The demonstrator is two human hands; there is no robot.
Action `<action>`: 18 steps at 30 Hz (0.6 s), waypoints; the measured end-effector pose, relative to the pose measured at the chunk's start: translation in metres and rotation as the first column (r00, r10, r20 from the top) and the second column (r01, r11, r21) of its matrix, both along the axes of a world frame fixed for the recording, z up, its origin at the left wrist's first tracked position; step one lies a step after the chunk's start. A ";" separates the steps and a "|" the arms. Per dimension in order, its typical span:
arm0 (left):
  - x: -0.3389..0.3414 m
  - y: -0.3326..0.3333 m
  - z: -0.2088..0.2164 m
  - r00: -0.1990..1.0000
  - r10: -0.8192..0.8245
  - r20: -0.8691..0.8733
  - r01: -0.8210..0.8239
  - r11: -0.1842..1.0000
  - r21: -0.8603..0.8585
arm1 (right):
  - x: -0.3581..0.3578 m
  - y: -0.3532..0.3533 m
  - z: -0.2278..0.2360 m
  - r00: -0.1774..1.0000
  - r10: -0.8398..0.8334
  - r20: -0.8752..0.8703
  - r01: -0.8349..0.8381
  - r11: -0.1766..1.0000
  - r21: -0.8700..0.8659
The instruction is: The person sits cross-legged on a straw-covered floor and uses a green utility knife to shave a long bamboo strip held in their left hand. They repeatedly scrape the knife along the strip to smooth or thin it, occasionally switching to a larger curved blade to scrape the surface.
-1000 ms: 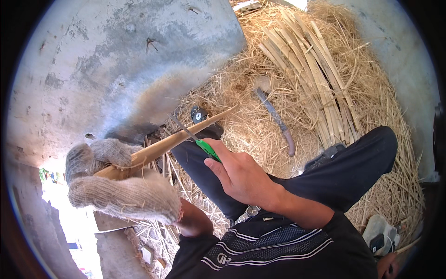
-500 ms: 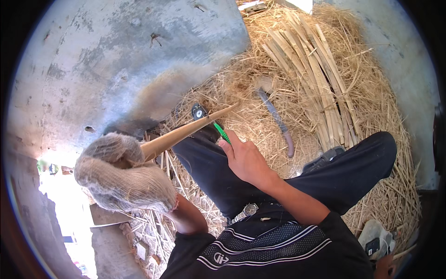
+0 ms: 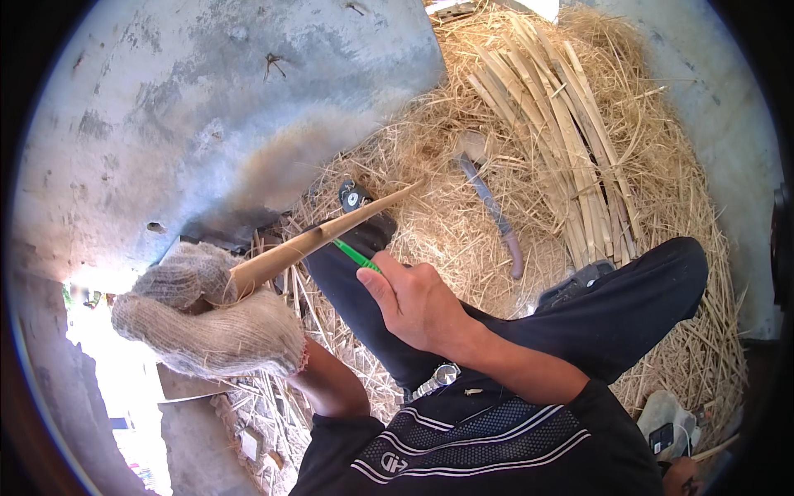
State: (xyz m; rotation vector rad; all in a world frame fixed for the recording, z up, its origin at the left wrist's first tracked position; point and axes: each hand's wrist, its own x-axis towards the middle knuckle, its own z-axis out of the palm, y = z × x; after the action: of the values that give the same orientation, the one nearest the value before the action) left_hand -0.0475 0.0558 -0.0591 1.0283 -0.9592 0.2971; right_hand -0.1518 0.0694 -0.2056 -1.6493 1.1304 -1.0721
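My left hand (image 3: 219, 318) wears a grey knitted glove and is closed around the thick end of a pale bamboo strip (image 3: 339, 227). The strip slants up and to the right over my bent leg and tapers to a thin tip. In my bare right hand (image 3: 423, 310) is a green-handled knife (image 3: 357, 255), gripped with the fingers curled. Its handle points up-left at the strip's lower edge. Of the blade, only a small dark part shows by the strip's middle; the rest is hidden.
A long blade with a brownish handle (image 3: 495, 208) lies on the shavings before me. Right of it lies a bundle of bamboo strips (image 3: 571, 140). Pale walls (image 3: 207, 107) rise at left and right. At lower right is a phone (image 3: 662, 438).
My right hand and the green-handled knife have moved left and slightly down, along the strip toward the gloved hand. My left hand has shifted a little left with the bamboo strip.
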 end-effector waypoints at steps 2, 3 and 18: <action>-0.005 -0.006 0.000 0.998 0.040 0.043 -0.037 0.997 -0.073 | 0.004 -0.008 -0.013 0.995 -0.094 -0.044 0.098 0.992 0.083; -0.006 -0.008 -0.001 0.993 0.086 0.080 -0.074 0.987 -0.142 | 0.005 -0.023 -0.051 0.977 -0.179 -0.117 0.183 0.983 0.023; 0.009 -0.002 -0.010 0.971 -0.207 0.123 0.221 0.968 -0.119 | 0.003 -0.027 -0.049 0.985 -0.086 -0.151 0.098 0.992 0.080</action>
State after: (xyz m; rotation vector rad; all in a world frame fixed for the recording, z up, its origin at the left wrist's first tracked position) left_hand -0.0385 0.0534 -0.0686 0.7851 -1.1254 0.2352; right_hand -0.1492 0.0426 -0.2549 -1.6417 1.3425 -0.9561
